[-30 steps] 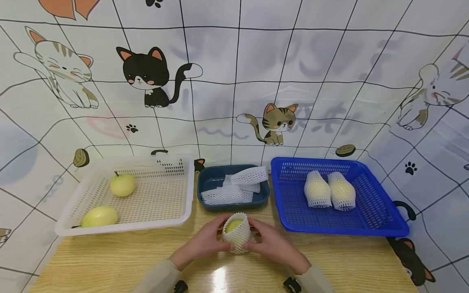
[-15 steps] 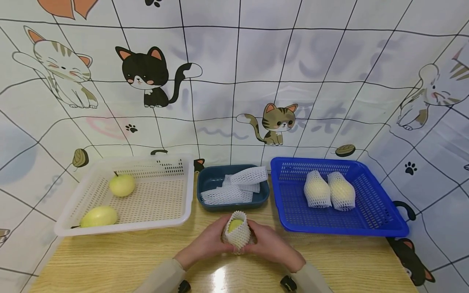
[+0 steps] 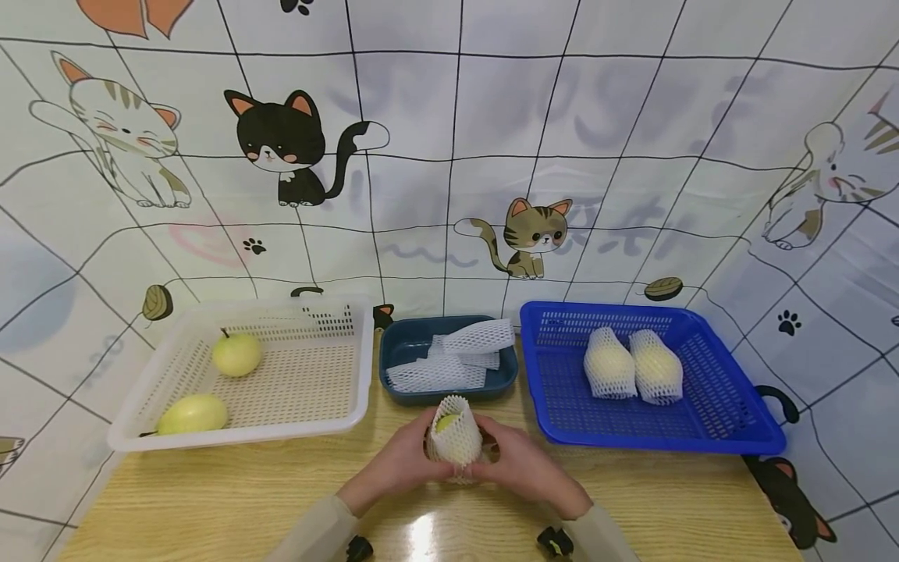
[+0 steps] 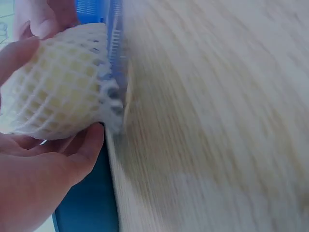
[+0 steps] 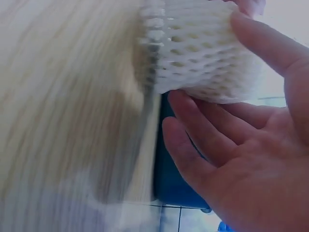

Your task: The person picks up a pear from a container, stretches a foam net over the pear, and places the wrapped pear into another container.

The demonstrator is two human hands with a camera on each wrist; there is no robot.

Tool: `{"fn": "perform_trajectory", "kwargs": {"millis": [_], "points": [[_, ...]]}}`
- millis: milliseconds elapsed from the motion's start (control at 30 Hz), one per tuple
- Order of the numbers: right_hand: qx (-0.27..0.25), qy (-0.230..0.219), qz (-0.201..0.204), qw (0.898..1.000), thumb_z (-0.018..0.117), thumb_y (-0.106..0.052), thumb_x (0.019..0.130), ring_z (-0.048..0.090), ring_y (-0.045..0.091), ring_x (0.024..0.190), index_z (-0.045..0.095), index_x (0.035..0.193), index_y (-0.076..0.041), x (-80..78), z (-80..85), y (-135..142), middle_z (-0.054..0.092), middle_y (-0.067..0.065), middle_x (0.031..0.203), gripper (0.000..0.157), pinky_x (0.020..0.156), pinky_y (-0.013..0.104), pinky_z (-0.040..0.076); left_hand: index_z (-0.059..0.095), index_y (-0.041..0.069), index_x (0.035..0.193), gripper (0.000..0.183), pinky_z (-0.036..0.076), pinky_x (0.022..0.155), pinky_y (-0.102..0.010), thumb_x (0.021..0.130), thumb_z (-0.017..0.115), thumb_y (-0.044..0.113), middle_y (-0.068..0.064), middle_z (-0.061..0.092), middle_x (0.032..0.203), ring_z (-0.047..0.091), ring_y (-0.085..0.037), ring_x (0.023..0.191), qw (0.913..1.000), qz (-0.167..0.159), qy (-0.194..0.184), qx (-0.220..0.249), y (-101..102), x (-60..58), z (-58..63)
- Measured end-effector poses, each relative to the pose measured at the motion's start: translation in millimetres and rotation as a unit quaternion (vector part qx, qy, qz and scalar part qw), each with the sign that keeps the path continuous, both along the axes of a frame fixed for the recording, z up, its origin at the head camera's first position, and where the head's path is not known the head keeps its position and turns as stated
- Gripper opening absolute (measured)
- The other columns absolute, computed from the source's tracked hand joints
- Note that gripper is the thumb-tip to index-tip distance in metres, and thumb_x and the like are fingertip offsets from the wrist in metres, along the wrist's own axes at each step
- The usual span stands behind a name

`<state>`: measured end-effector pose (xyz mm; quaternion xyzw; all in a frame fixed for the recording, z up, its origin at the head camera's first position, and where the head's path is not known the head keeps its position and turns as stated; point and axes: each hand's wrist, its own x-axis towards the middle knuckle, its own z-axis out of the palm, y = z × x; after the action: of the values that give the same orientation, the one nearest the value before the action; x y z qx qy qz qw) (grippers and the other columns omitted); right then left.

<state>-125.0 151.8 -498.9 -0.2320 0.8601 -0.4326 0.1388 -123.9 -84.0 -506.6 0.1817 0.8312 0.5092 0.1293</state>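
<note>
A yellow-green pear (image 3: 445, 422) sits inside a white foam net sleeve (image 3: 460, 446) in front of me, low over the wooden table. Its top shows through the sleeve's open upper end. My left hand (image 3: 406, 462) holds the sleeved pear from the left, thumb in front and fingers around the back. From the right, my right hand (image 3: 516, 467) grips it the same way, and both thumbs come close together near its lower part. In the left wrist view the mesh (image 4: 63, 87) is stretched over the pear; the sleeve's bottom edge extends past the fruit.
On the left stands a white basket (image 3: 295, 433) with two bare pears (image 3: 236, 355). A dark teal tray (image 3: 421, 398) behind my hands holds several foam sleeves (image 3: 438, 373). To the right, a blue basket (image 3: 562, 421) contains two sleeved pears (image 3: 608, 365). A patterned cloth (image 3: 421, 195) hangs behind.
The sleeved pear has risen slightly, and less of its yellow-green top shows. Both hands have closed further around it, with the thumbs nearer each other. The baskets and tray stay put.
</note>
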Motion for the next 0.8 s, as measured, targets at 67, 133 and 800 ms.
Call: {"fn": "perform_trajectory", "kwargs": {"millis": [67,133,800], "points": [[-0.035,-0.026,-0.013,0.999,0.082,-0.035,0.09,0.064,0.029,0.115,0.047,0.152,-0.005,0.9,3.2,0,0.062,0.013,0.136,0.077,0.092,0.046,0.056,0.042,0.005,0.151,0.087,0.054,0.089,-0.036,0.081,0.087,0.031,-0.007,0.062,0.126,0.062,-0.02,0.107,0.9991,0.016,-0.024,0.031,-1,1.7,2.3],[-0.072,-0.047,-0.032,0.996,0.08,-0.033,0.092,0.062,0.029,0.117,0.047,0.152,-0.008,2.4,6.3,0,0.059,0.013,0.139,0.073,0.095,0.048,0.054,0.039,0.005,0.152,0.085,0.056,0.088,-0.036,0.085,0.084,0.032,-0.012,0.061,0.129,0.063,-0.023,0.11,0.996,0.033,-0.047,0.069,-1,3.8,5.3],[-0.175,0.219,-0.053,0.958,0.089,-0.01,0.079,0.058,0.024,0.121,0.063,0.127,-0.015,12.6,5.4,-4,0.057,0.01,0.137,0.055,0.09,0.043,0.056,0.026,-0.003,0.157,0.062,0.049,0.098,-0.033,0.11,0.046,0.031,-0.011,0.058,0.133,0.059,-0.017,0.116,0.9068,0.095,-0.168,0.375,6,12.4,8.8]]}}
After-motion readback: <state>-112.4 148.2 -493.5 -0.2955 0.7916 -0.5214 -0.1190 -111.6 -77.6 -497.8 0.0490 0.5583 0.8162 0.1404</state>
